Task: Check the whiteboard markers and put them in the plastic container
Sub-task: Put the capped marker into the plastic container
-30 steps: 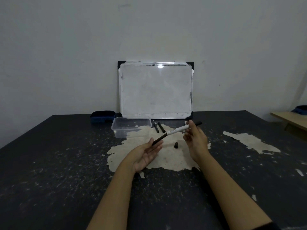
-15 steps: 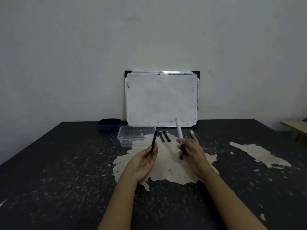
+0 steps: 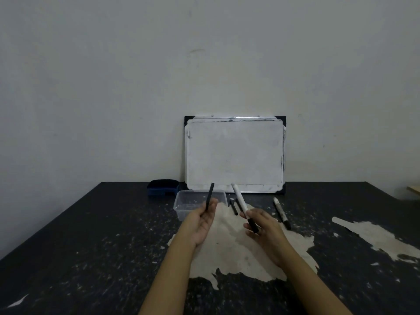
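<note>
My left hand (image 3: 203, 220) pinches a thin black marker cap (image 3: 209, 196), held upright just in front of the clear plastic container (image 3: 181, 206). My right hand (image 3: 263, 228) grips a white-bodied marker (image 3: 241, 203) by its black lower end, its uncapped tip pointing up and left toward the whiteboard (image 3: 235, 155). Two black markers (image 3: 234, 206) lie on the table between the container and my right hand. Another marker (image 3: 280, 212) with a white end lies to the right of my right hand. The container looks empty.
A dark blue eraser (image 3: 163, 187) sits left of the whiteboard against the wall. The black table (image 3: 91, 246) has pale worn patches under my hands and at the right. A wooden surface edge (image 3: 413, 190) shows at far right.
The cap has come off the white marker and my hands have drawn apart. The view has tilted upward, showing more wall. A marker now lies on the table to the right.
</note>
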A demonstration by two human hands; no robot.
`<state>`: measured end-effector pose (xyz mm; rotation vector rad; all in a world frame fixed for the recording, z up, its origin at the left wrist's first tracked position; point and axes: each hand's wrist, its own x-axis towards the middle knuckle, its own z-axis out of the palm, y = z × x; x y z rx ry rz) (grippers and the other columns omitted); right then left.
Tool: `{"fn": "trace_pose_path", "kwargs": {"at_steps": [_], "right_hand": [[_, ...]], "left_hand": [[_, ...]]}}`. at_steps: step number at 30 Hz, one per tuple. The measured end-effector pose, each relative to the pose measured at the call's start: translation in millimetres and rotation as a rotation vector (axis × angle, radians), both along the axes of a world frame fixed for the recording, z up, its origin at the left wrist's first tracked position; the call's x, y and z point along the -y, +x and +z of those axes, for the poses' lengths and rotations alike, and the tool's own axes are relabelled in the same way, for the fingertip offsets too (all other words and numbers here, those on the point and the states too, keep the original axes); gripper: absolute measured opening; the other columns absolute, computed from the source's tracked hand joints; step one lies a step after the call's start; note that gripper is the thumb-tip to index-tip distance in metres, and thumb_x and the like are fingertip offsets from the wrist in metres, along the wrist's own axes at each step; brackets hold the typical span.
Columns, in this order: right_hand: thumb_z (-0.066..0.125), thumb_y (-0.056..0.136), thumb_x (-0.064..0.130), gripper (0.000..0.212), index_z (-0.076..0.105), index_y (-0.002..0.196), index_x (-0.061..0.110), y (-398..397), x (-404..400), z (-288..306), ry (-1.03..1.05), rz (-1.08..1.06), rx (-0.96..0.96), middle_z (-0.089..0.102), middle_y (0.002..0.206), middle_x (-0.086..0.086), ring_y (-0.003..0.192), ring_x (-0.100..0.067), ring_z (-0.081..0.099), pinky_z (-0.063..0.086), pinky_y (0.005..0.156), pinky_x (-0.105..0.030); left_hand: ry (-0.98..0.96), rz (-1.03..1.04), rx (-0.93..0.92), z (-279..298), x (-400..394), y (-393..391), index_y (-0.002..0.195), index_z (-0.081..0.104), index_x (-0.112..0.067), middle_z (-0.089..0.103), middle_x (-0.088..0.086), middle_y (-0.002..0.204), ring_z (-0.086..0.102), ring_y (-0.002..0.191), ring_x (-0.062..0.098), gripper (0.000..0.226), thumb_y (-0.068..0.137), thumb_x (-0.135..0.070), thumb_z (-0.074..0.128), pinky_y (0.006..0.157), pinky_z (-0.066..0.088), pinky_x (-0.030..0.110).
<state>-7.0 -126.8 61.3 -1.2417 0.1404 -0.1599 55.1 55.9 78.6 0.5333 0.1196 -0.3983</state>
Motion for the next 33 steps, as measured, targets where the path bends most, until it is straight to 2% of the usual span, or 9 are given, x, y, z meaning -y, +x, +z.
{"fn": "trace_pose_path", "kwargs": {"at_steps": [5, 7, 11, 13, 16, 19, 22, 25, 33], "right_hand": [[0.065, 0.092, 0.017, 0.016, 0.066, 0.105, 0.006, 17, -7, 14, 0.014, 0.036, 0.022, 0.077, 0.105, -0.008, 0.082, -0.018, 0.064, 0.054, 0.078, -0.034], [0.064, 0.093, 0.016, 0.01, 0.066, 0.099, 0.009, 23, -11, 18, 0.018, 0.041, 0.024, 0.076, 0.104, -0.007, 0.081, -0.017, 0.064, 0.053, 0.076, -0.032], [0.065, 0.092, 0.019, 0.018, 0.066, 0.106, 0.007, 33, -17, 19, 0.005, 0.044, 0.027, 0.076, 0.103, -0.007, 0.081, -0.017, 0.064, 0.053, 0.075, -0.032], [0.066, 0.092, 0.02, 0.026, 0.066, 0.112, 0.003, 36, -18, 17, 0.011, 0.043, 0.022, 0.077, 0.096, -0.002, 0.08, -0.016, 0.063, 0.054, 0.073, -0.03], [0.066, 0.092, 0.022, 0.032, 0.066, 0.116, 0.002, 40, -16, 13, 0.018, 0.043, 0.011, 0.076, 0.092, 0.001, 0.081, -0.016, 0.063, 0.053, 0.072, -0.029], [0.066, 0.092, 0.021, 0.027, 0.067, 0.112, 0.004, 44, -13, 11, 0.023, 0.028, 0.017, 0.076, 0.097, -0.001, 0.082, -0.016, 0.062, 0.053, 0.072, -0.028], [0.065, 0.093, 0.018, 0.016, 0.066, 0.106, 0.008, 47, -9, 8, 0.058, 0.015, 0.021, 0.078, 0.09, 0.002, 0.079, -0.015, 0.061, 0.052, 0.072, -0.029], [0.064, 0.093, 0.016, 0.013, 0.065, 0.104, 0.01, 49, -5, 7, 0.073, 0.017, 0.014, 0.078, 0.093, 0.0, 0.079, -0.014, 0.062, 0.052, 0.07, -0.028], [0.066, 0.092, 0.017, 0.016, 0.065, 0.104, 0.007, 51, 2, 8, 0.035, -0.003, 0.02, 0.077, 0.1, -0.008, 0.078, -0.015, 0.065, 0.054, 0.067, -0.026]], "left_hand": [[0.318, 0.136, 0.118, 27, -4, 30, 0.097, 0.059, 0.004, 0.067, 0.018, 0.095, 0.066, 0.081, 0.022, 0.029, 0.104, -0.013, 0.037, 0.06, 0.06, 0.024], [0.557, 0.129, 0.132, 36, -3, 41, 0.098, 0.059, 0.002, 0.064, 0.019, 0.1, 0.063, 0.077, 0.023, 0.028, 0.104, -0.016, 0.038, 0.064, 0.056, 0.03], [1.271, 0.118, 0.167, 40, -8, 75, 0.105, 0.067, 0.001, 0.062, 0.014, 0.088, 0.056, 0.071, 0.023, 0.03, 0.091, -0.024, 0.062, 0.059, 0.045, 0.027], [1.446, 0.093, 0.241, 37, -12, 84, 0.096, 0.067, 0.002, 0.064, 0.014, 0.089, 0.059, 0.08, 0.026, 0.027, 0.086, -0.023, 0.065, 0.065, 0.044, 0.027], [1.683, -0.015, 0.282, 35, -11, 87, 0.079, 0.06, -0.008, 0.06, 0.006, 0.08, 0.059, 0.08, 0.022, 0.019, 0.083, -0.024, 0.068, 0.059, 0.044, 0.026], [1.965, -0.131, 0.24, 35, -6, 92, 0.101, 0.062, -0.006, 0.062, 0.009, 0.097, 0.061, 0.091, 0.023, 0.027, 0.082, -0.024, 0.069, 0.072, 0.049, 0.031], [2.134, -0.196, 0.18, 33, 0, 95, 0.114, 0.06, -0.008, 0.059, 0.009, 0.113, 0.059, 0.1, 0.023, 0.036, 0.082, -0.021, 0.068, 0.075, 0.047, 0.031], [2.203, -0.21, 0.127, 24, 4, 101, 0.122, 0.058, -0.007, 0.056, 0.01, 0.127, 0.058, 0.11, 0.026, 0.048, 0.079, -0.026, 0.069, 0.09, 0.051, 0.037], [2.179, -0.017, 0.209, 20, 4, 93, 0.113, 0.064, -0.007, 0.062, 0.011, 0.119, 0.061, 0.105, 0.026, 0.032, 0.087, -0.023, 0.061, 0.076, 0.049, 0.035]]}}
